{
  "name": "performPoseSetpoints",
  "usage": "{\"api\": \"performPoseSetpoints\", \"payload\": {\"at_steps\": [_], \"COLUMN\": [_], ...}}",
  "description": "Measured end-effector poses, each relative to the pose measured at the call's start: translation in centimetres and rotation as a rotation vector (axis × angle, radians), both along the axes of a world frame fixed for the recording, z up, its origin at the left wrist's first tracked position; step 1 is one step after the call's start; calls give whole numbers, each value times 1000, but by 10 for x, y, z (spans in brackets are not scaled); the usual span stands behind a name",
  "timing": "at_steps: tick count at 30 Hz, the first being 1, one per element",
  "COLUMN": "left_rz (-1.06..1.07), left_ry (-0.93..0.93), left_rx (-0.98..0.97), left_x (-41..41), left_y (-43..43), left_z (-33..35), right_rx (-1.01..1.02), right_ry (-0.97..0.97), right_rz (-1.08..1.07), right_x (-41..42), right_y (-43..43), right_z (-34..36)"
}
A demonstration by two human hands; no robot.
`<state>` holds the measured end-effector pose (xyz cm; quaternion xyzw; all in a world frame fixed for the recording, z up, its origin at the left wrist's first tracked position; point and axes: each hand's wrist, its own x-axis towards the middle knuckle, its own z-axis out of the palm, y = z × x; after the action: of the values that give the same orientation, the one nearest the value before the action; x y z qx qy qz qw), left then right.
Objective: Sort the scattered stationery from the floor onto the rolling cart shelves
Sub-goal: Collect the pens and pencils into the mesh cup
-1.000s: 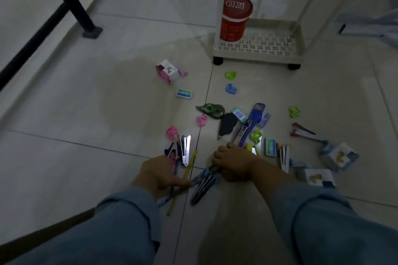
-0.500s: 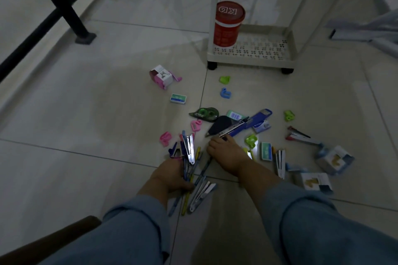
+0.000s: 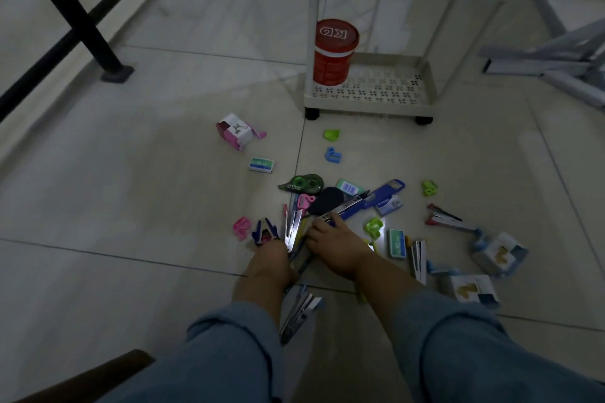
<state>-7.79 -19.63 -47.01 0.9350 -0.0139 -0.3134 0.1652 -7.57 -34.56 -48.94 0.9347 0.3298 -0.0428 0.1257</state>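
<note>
Left hand (image 3: 268,260) is wrapped round a bundle of pens and slim metal staplers (image 3: 293,227), whose ends stick out past the fist at twelve and six o'clock. Right hand (image 3: 337,250) lies just beside it at three o'clock, palm down on the heap, with its fingertips at the steel rail of the blue stapler (image 3: 384,193). In this dim light I cannot tell whether it pinches anything or only rests there.

Around my hands the rest of the stationery lies loose on the floor (image 3: 131,206). I see a green correction tape (image 3: 302,183) at twelve, a pink box (image 3: 235,132) at eleven, and small cartons (image 3: 499,253) out at three. The rolling cart (image 3: 425,88) stands well apart at one o'clock, with a red canister (image 3: 332,56) on its bottom shelf.

I judge this to be the gathering step, since the pile is on the floor and nothing from it shows on that shelf. The next move calls for closing both hands firmly on the bundle and then lifting it toward one o'clock. It should stay level on the way, since smooth pens can slide out of a loose fist.
</note>
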Motion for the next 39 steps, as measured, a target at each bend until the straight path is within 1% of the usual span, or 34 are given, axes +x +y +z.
{"api": "performPoseSetpoints", "payload": {"at_steps": [3,5,8,10,13,15,17,18,20,23,24,27,29,32,36,39], "left_rz": [53,41,-23,-15,36,64,54,49,30,-40,-31,144,182,137,152,178], "left_ry": [-20,-27,8,35,49,49,66,86,151,323,401,696,782,807,799,762], "left_rx": [-93,-142,-67,-9,17,44,79,88,91,69,36,-109,-160,-179,-281,-410], "left_x": [-1,-2,-4,-3,1,3,7,9,15,32,41,64,76,89,101,108], "left_y": [2,4,4,2,-4,-8,-10,-11,-14,-12,-10,-1,4,8,20,23], "left_z": [2,4,3,2,-1,-3,-5,-6,-1,15,22,44,57,74,95,95], "right_rx": [21,60,115,168,186,194,259,316,388,481,543,761,892,1174,1456,1732], "right_ry": [-18,-51,-155,-161,-147,-124,-143,-146,-82,-12,11,55,65,99,282,466], "right_rz": [13,35,-3,-53,-105,-116,-97,-88,-149,-260,-316,-556,-715,-921,-1177,-1341], "right_x": [3,2,4,7,8,7,6,5,3,4,5,10,16,27,42,56], "right_y": [-1,-4,-4,-1,2,1,-3,-6,-10,-17,-20,-27,-29,-29,-23,-17], "right_z": [-4,-7,-10,-11,-9,-9,-11,-12,-6,2,4,10,11,11,20,35]}}
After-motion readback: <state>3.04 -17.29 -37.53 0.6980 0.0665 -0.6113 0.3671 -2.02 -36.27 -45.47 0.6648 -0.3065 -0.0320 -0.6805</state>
